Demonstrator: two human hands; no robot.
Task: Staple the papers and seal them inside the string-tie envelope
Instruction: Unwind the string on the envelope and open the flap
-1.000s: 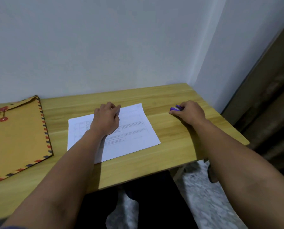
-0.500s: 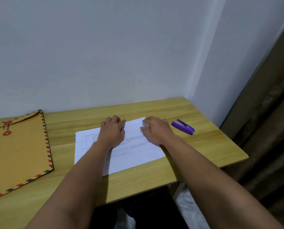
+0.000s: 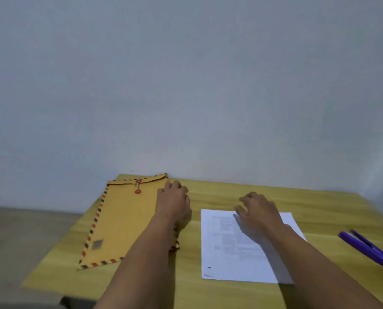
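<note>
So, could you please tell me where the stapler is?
The purple stapler lies at the head view's right edge on the table, right of the papers, untouched.

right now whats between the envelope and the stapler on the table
In the head view, the papers lie between the envelope and the stapler, with the right hand over them.

Dim, soft motion blur, wide-angle edge warp.
</note>
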